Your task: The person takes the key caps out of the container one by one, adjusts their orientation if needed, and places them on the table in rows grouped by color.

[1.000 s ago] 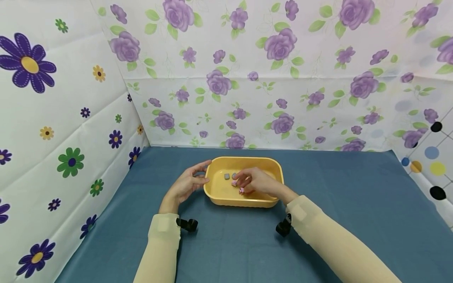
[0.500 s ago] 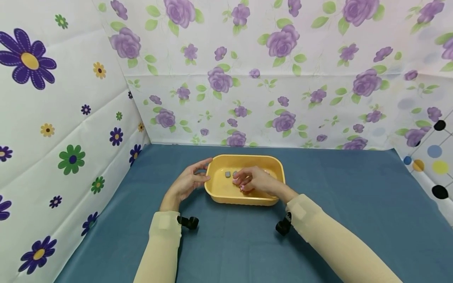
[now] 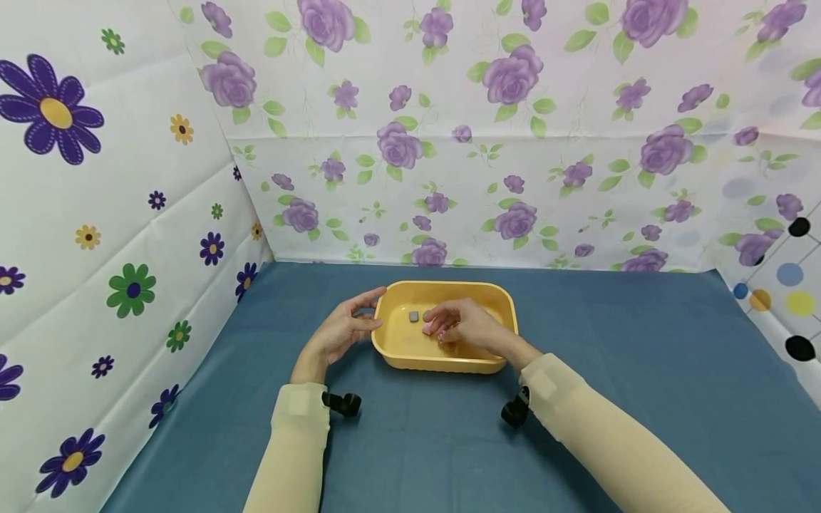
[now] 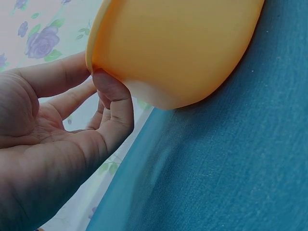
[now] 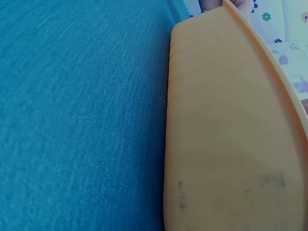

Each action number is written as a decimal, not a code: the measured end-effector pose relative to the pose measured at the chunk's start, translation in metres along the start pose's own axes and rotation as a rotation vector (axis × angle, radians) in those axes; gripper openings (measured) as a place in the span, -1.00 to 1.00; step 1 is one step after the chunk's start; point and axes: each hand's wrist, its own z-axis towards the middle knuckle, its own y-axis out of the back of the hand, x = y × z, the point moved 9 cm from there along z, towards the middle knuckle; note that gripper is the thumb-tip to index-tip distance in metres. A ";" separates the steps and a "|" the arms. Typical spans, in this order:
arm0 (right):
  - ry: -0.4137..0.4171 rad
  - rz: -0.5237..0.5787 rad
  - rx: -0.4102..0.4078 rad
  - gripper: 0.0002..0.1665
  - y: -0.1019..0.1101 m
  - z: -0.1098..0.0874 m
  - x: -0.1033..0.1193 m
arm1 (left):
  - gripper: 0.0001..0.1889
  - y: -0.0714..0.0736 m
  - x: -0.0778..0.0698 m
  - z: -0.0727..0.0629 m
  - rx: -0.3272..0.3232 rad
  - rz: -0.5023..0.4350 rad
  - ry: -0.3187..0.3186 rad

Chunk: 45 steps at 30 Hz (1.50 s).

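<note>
A yellow plastic tray (image 3: pixel 442 365) stands on the blue cloth. With thumb and fingers, my left hand (image 3: pixel 338 331) holds its left rim; the left wrist view shows the hand (image 4: pixel 57 115) close at the rim. My right hand (image 3: pixel 471 326) reaches inside the tray with bent fingers, and a small pink piece (image 3: pixel 441 336) is pinched at the thumb, mostly covered. Under the fingertips lies another pink piece (image 3: pixel 427 328). A small grey square piece (image 3: pixel 413 316) lies to the left, and a second grey piece is partly hidden by the fingers. The right wrist view misses the right hand.
Blue cloth (image 3: pixel 410 442) covers the table around the tray. A flowered sheet (image 3: pixel 398 206) hangs behind, and another (image 3: pixel 135 214) closes off the left side. Black wrist cameras (image 3: pixel 346 405) sit on both sleeves.
The pink piece at the right thumb has risen slightly and is now more covered by the fingers. My left hand keeps its place on the rim. The head view shifted a little.
</note>
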 end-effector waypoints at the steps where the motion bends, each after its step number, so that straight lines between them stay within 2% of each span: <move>1: 0.002 -0.005 0.000 -0.53 0.000 0.000 0.000 | -0.27 0.000 0.000 0.000 0.000 -0.001 0.000; 12: -0.003 0.003 -0.007 -0.64 0.000 -0.001 -0.002 | -0.27 0.001 0.000 0.000 -0.006 0.006 0.006; 26: 0.028 -0.009 0.015 -0.64 -0.002 -0.002 0.001 | -0.28 0.000 -0.001 -0.001 -0.010 0.013 0.003; 40: 0.000 0.033 0.003 -0.69 -0.003 -0.002 -0.003 | -0.28 0.001 0.000 0.000 -0.003 0.000 -0.004; 45: -0.016 -0.039 0.000 -0.65 -0.002 -0.002 -0.002 | -0.28 0.001 0.000 0.000 0.002 0.009 -0.009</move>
